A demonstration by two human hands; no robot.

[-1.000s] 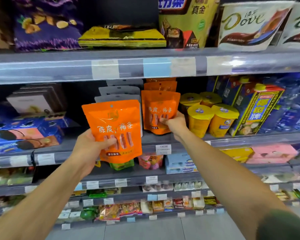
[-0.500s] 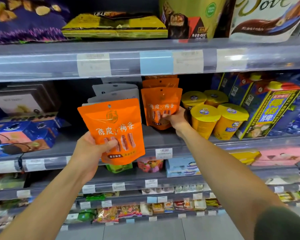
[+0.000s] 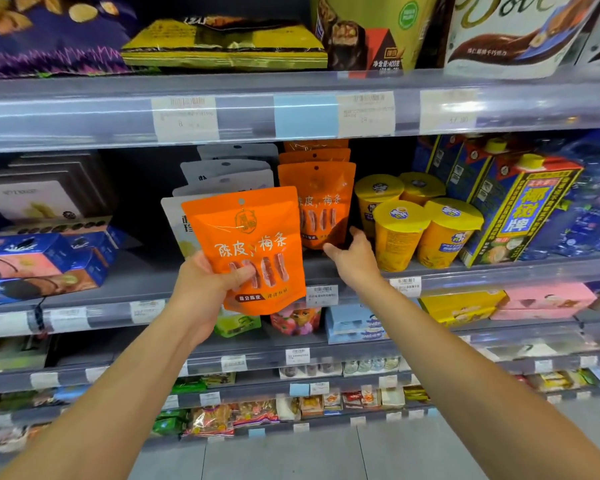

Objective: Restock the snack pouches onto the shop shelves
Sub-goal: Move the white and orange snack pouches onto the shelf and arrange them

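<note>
I'm facing the shelf [image 3: 326, 271] where a row of orange pouches [image 3: 321, 202] stands upright between grey pouches [image 3: 222, 174] and yellow cups [image 3: 399, 233], and the gap in front of that row is where the next one belongs. My left hand [image 3: 205, 292] has its grip pinching the lower edge of the spare orange pouch [image 3: 253, 247], held up just ahead of the shelf, so I'd bring it rightward and set it base-first, label outward, square against the front pouch. My right hand [image 3: 354, 258] has its grip spread loose, fingertips at the front pouch's lower corner; I'd use it to steady that row upright while the new pouch slides in.
</note>
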